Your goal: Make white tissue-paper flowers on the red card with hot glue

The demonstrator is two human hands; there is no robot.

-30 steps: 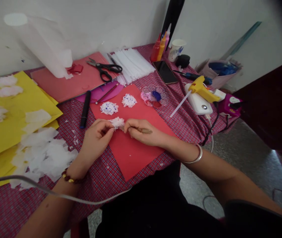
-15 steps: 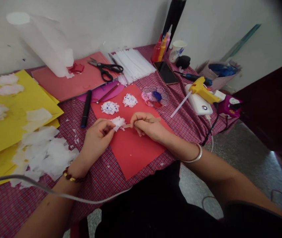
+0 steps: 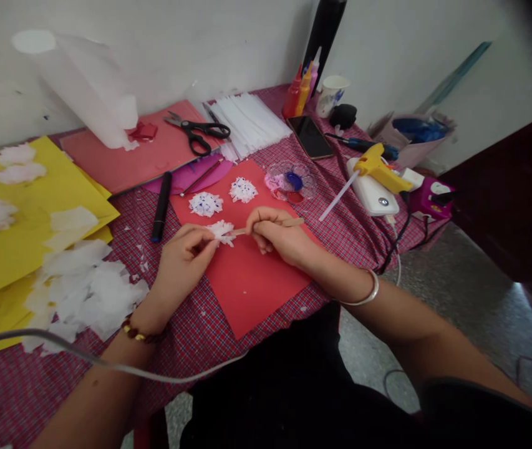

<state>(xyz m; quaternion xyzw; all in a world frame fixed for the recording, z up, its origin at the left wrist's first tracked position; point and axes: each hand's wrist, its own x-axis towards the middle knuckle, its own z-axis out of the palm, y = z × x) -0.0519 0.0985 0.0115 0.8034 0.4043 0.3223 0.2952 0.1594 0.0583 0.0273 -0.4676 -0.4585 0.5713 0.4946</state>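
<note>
While the checked tablecloth is spreading under everything, we are logging the red sheet on top as the base. We are placing the left hand at its left edge, thumb and forefinger pinching a white paper cluster; the other fingers are curling in. We are placing the right hand over the sheet, thumb and forefinger pinching a flat wooden stick partway along; how the fingers underneath are lying, we can't tell. We are noting two blue-speckled clusters on the sheet just beyond. We are locating the white paper cluster between the hands, over the sheet; resting on it or being held just above, we can't tell. We are judging the step as working the paper with the stick while the left pinch is steadying it; the next move seems to be calling for a firm left grip and light stick pressure. We are seeing no clear long axis on the cluster, ruffled edges pointing outward. The stick is running roughly left to right, right end slightly farther off, left tip pointing at the cluster and apparently touching it.
</note>
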